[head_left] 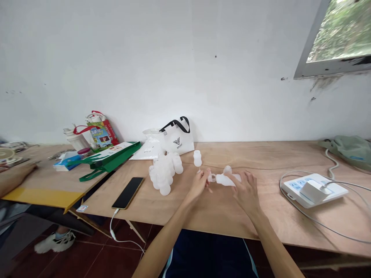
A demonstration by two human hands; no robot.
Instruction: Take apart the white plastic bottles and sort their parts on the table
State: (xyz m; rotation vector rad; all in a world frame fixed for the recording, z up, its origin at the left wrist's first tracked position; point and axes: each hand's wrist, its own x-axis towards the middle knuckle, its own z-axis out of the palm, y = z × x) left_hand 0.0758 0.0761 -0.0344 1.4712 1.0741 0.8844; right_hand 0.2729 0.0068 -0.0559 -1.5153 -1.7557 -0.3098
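Observation:
Lying on its side between my hands is a white translucent plastic bottle [227, 179]. My right hand [246, 189] is closed around its right part, the thumb over the top. At its left end is a small clear plastic piece [212, 177]; I cannot tell if it is joined to the bottle. My left hand [201, 181] pinches that piece. Just behind the bottle, the rounded top of another white piece [227, 169] shows. A small white bottle [197, 158] stands beyond my left hand. Several similar white bottles [164, 172] are clustered left of it.
A black phone [128, 193] with a cable lies at the left. Behind the cluster are a white bag [177, 142] and a green bag [116, 156]. A white power strip [314, 189] with loose cables sits right. Another person's arm [17, 175] rests on the neighbouring table.

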